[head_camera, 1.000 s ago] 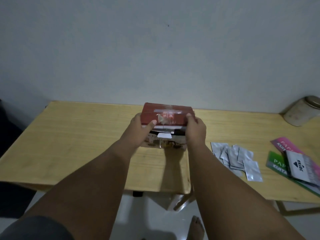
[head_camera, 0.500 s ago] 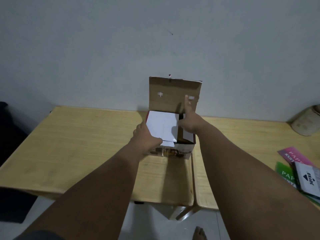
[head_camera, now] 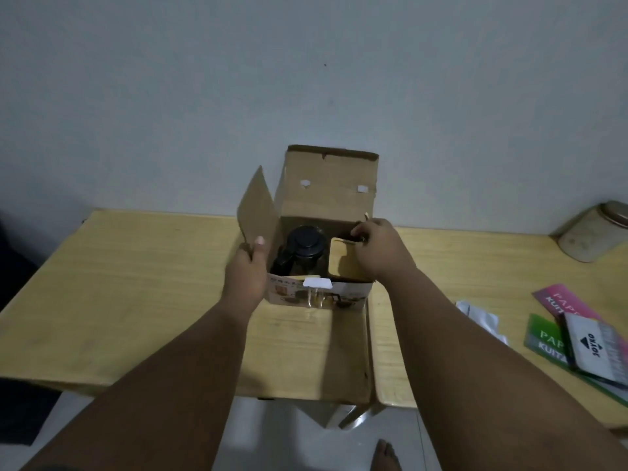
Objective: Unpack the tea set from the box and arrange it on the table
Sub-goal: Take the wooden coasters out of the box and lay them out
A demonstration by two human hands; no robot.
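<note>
Left hand (head_camera: 245, 274) pinches the box's left flap (head_camera: 258, 212), thumb on inner face. Box (head_camera: 317, 294) sits mid-table (head_camera: 136, 283), top open, back lid upright. Dark teapot (head_camera: 299, 249) inside, left compartment. Right hand (head_camera: 380, 249) curled over cardboard divider (head_camera: 339, 263), fingers closed on its far edge. Booklets (head_camera: 584, 338) far right.

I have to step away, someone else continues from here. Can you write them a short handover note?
Left hand pinches the box's left side flap, holding it open. Right hand reaches into the right side of the box, fingers at the inner cardboard insert.
Done: box open on the table, rear lid up.
Left: everything. The dark-lidded teapot sits inside on the left; nothing is unpacked yet.
</note>
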